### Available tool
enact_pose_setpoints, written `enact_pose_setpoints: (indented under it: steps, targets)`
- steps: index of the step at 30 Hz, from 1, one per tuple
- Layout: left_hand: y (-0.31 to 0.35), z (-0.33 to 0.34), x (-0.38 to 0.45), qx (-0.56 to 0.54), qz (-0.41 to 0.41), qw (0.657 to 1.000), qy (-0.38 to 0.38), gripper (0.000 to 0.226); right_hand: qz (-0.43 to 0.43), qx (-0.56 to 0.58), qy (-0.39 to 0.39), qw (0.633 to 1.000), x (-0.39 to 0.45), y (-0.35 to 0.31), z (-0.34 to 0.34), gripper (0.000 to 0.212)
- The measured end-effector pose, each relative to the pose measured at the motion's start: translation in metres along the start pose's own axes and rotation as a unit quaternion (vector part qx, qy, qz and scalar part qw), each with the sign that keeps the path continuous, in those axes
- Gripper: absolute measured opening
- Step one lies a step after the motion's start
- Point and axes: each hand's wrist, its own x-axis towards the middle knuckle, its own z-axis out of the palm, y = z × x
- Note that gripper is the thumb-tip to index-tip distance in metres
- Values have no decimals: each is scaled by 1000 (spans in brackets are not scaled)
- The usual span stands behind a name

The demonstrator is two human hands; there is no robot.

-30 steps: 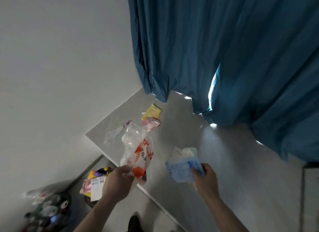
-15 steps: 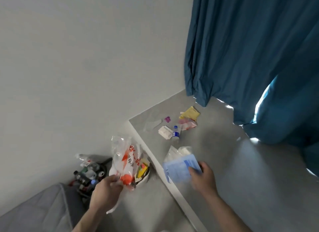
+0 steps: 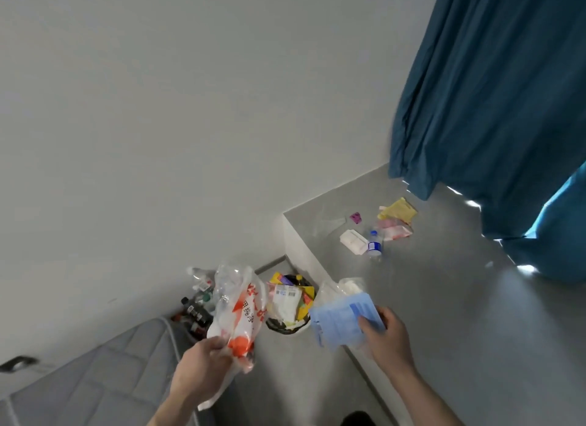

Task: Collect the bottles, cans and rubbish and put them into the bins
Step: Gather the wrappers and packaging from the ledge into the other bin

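Rubbish fills both my hands: my left hand (image 3: 203, 367) has its grip curled tight on a clear plastic bag with orange print (image 3: 237, 311), my right hand (image 3: 388, 338) pinches a blue packet (image 3: 341, 322). Just beyond them sits a full bin (image 3: 290, 325). On the raised platform (image 3: 444, 298), far right, lie a small bottle (image 3: 374, 243), a white box (image 3: 352, 240) and a yellow wrapper (image 3: 398, 210).

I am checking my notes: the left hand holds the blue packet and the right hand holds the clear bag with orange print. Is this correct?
No, the hands are swapped. In the head view, the left hand holds the clear bag with orange print, and the right hand holds the blue packet.
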Motion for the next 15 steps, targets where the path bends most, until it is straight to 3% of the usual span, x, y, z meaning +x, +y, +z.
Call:
enact_pose_setpoints:
  steps: [8,12,15]
  targets:
    - [-11,-3,32,0,-25,998,-58,21,32,-54,-1,998,-5,2,38,11]
    - [-7,-4,56,38,0,995,-96,9,35,-68,-22,997,24,-11,60,10]
    - [-4,-6,72,10,-18,996,-92,15,36,-70,-32,996,47,-20,75,10]
